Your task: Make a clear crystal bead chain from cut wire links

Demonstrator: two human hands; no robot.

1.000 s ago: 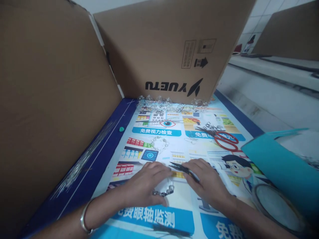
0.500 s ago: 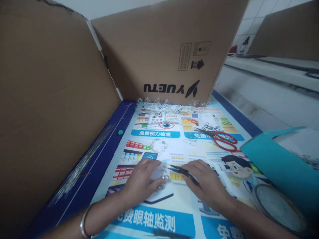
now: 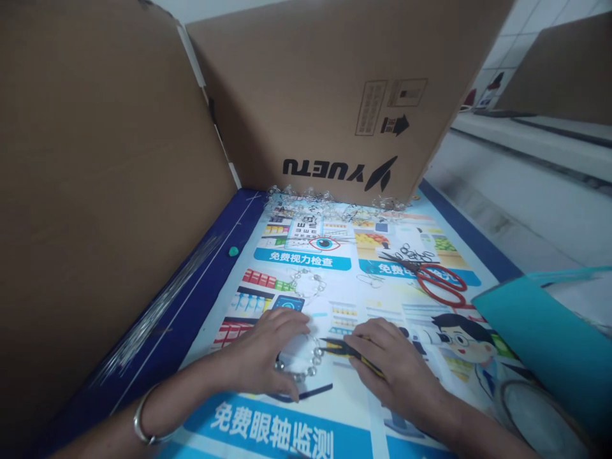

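Centre of the action: a clear-beaded ring [image 3: 312, 370], low over the printed sheet [image 3: 351, 376] on the table, and the left hand [image 3: 261, 354] has it from the nine o'clock side, thumb and fingers curved about its edge. In from three o'clock come the pliers [image 3: 351, 352], black and yellow, gripped in the right hand [image 3: 392, 360], tips right beside the beads; whether they touch, I can't tell. Up at twelve lies a second beaded ring [image 3: 319, 284], and farther along that line a glittering heap of beaded pieces [image 3: 306, 203] against the cardboard panel [image 3: 329, 95]. Red-handled scissors [image 3: 442, 285] at two o'clock! A teal box [image 3: 540, 319] at three, a green lump [image 3: 233, 252] at eleven, and thin wires [image 3: 153, 310] bunched out towards ten.
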